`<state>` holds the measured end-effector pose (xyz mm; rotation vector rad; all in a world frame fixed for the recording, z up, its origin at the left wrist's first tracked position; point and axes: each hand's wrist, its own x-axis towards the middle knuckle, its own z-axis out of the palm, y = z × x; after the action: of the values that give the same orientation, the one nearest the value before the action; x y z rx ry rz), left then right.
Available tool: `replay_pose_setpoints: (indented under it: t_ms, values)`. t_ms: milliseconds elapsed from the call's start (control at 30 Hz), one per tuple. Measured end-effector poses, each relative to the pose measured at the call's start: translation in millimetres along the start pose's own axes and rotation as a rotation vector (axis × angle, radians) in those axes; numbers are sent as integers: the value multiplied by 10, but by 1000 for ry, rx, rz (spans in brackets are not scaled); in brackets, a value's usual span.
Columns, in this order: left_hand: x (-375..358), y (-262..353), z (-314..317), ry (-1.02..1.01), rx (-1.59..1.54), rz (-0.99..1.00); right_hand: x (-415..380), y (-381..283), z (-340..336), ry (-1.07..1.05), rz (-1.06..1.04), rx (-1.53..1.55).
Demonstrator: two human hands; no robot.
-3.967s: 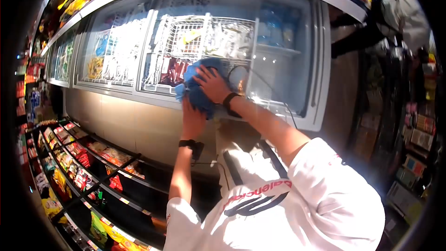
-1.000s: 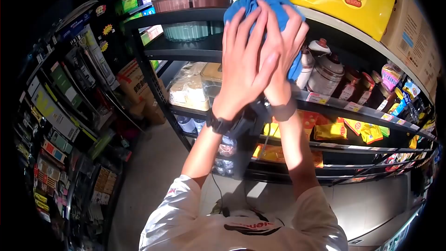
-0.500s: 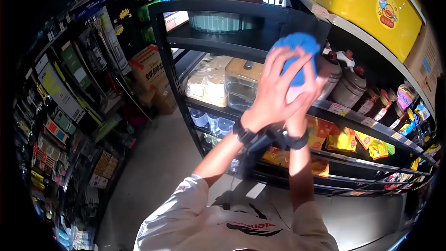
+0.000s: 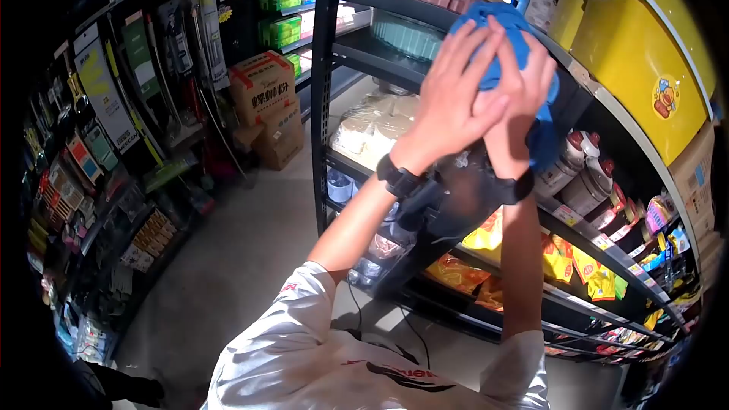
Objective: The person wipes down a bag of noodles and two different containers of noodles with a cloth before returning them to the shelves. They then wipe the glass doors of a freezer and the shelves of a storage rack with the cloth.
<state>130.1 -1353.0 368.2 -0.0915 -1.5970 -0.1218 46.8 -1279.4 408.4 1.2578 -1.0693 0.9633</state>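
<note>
Bunching between two raised palms, the blue cloth (image 4: 497, 38) sits high against the edge of the black shelf (image 4: 357, 0). The left hand (image 4: 456, 99) wraps over it with fingers spread and pressing, and the right hand (image 4: 524, 106) clasps it from behind. Dark jars (image 4: 585, 182) stand just beside, yellow tubs (image 4: 645, 45) above.

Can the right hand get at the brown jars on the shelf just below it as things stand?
Probably yes: the right hand hangs just above the brown jars with open shelf front between, though it is bunched with the left hand around the blue cloth.
</note>
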Motion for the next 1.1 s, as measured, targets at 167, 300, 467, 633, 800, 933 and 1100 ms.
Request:
replay_pose_setpoints:
  t_ms: [167, 300, 467, 633, 800, 933, 1100]
  values:
    - [-59, -592, -764, 52, 144, -21, 154, -578, 686, -94, -92, 100]
    - [-99, -1072, -1503, -22, 191, -161, 314, -1174, 1331, -167, -91, 216]
    - [-166, -1477, -1977, -48, 98, -242, 372, -1691, 1732, -216, 6, 253]
    - [-608, -1487, -1995, -89, 7, -281, -58, -1897, 1727, -263, 137, 281]
    - [-1339, -1375, -1932, -19, -160, -503, -542, -2119, 1663, -483, 38, 125]
    - [-1143, -1384, -1953, -28, -202, -513, -330, -2041, 1657, -457, -4, 147]
    - [-202, -1587, -2004, -101, -250, -345, 319, -1673, 1872, -114, -177, -28]
